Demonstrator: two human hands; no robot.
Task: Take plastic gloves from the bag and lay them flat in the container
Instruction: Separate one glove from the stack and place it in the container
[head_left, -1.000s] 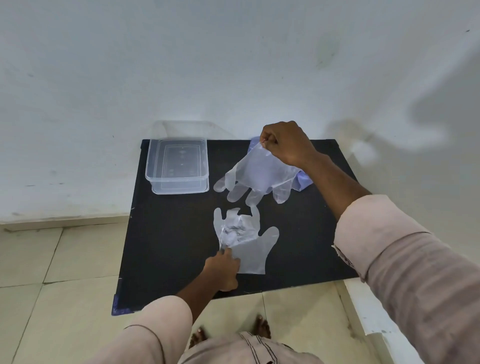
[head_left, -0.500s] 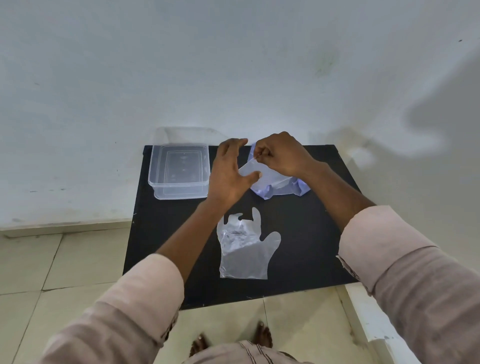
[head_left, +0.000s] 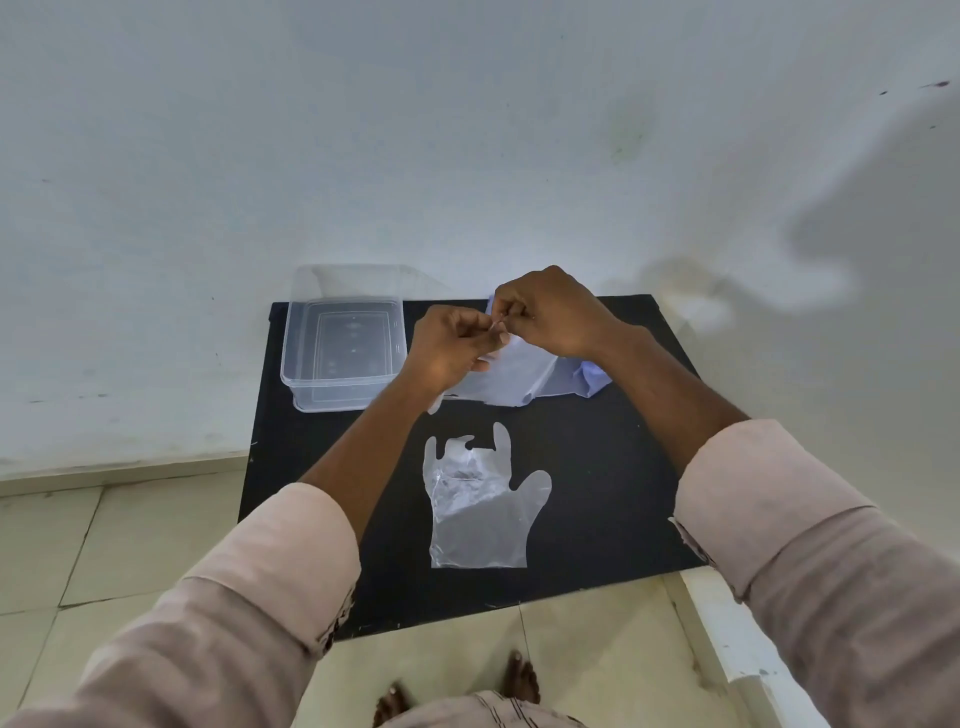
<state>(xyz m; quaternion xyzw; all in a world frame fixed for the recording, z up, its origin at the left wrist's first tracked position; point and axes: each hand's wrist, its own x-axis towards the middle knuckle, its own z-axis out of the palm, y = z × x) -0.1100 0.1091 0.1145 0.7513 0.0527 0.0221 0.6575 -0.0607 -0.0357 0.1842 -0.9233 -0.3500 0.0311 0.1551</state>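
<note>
My sleeves pale pink. Mat black. Glove + box clear. Bag light blue. Wall off-white, floor tiles beige.

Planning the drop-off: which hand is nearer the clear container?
Left. The left hand sits just right of the container; the right hand is farther right.
</note>
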